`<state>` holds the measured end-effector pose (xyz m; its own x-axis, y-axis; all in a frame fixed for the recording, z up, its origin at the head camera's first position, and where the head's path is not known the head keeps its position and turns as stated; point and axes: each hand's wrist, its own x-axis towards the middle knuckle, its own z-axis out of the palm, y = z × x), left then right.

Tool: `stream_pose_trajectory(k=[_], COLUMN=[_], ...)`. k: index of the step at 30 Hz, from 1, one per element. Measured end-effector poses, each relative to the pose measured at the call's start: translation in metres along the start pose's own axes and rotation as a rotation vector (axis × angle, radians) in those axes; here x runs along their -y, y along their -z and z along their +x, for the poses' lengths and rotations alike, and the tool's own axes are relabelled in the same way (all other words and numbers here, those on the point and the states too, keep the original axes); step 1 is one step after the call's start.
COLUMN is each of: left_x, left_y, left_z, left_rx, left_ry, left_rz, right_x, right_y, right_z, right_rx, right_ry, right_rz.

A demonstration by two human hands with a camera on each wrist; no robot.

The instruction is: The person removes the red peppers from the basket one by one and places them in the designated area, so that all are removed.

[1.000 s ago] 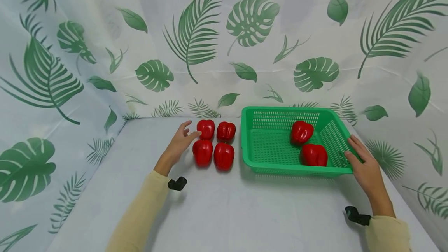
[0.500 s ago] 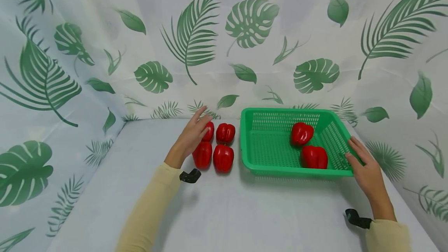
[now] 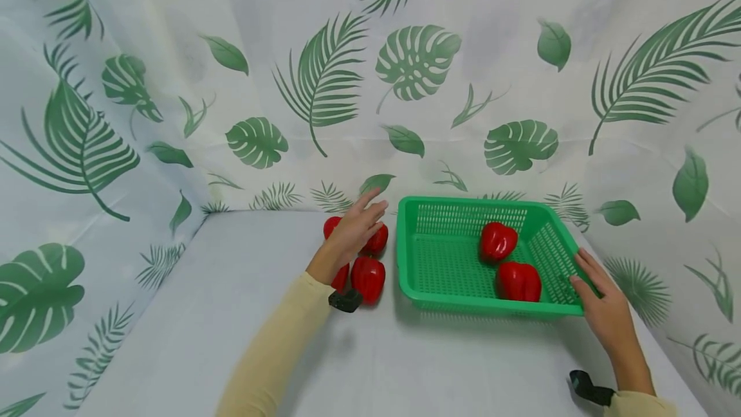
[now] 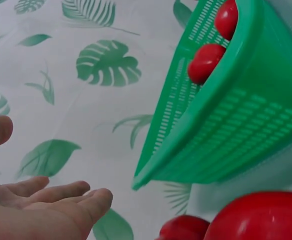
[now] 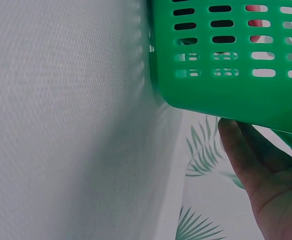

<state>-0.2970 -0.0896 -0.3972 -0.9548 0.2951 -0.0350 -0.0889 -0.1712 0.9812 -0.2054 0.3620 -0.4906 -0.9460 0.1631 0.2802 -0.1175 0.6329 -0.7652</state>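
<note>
My left hand hovers over a cluster of red bell peppers, fingers extended and holding nothing; it partly hides several of them. In the left wrist view, the same hand has its thumb spread well away from the fingers. To the right is a green plastic basket with slotted walls. Two red bell peppers lie in its right half, one farther back and one nearer the front. My right hand grips the basket's right rim near the front corner, with its fingers against the outside.
A white table surface lies under everything. Behind it hangs a white cloth backdrop printed with green leaves, close to the basket's far side. Black camera mounts sit on both wrists, the left one low over the front peppers.
My left hand has moved right, from beside the back left pepper to above the cluster. The right hand stays on the basket rim. The head view has tilted up slightly.
</note>
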Motion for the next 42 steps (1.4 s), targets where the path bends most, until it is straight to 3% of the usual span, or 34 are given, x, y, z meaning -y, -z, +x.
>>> stream_pose_trajectory(k=[10, 28, 35, 42], left_x=[0.008, 0.022, 0.036, 0.048], left_y=[-0.029, -0.071, -0.085, -0.105], left_z=[0.020, 0.054, 0.078, 0.091], left_rx=[0.058, 0.117, 0.140, 0.169], left_ry=[0.018, 0.052, 0.118, 0.184], left_rz=[-0.041, 0.007, -0.015, -0.029], right_x=[-0.001, -0.002, 0.001, 0.002], right_y=[-0.001, -0.002, -0.004, -0.002], right_z=[-0.001, -0.001, 0.002, -0.001], right_rx=[-0.016, -0.041, -0.035, -0.032], right_ry=[-0.014, 0.001, -0.013, -0.039], right_rz=[0.002, 0.043, 0.031, 0.016])
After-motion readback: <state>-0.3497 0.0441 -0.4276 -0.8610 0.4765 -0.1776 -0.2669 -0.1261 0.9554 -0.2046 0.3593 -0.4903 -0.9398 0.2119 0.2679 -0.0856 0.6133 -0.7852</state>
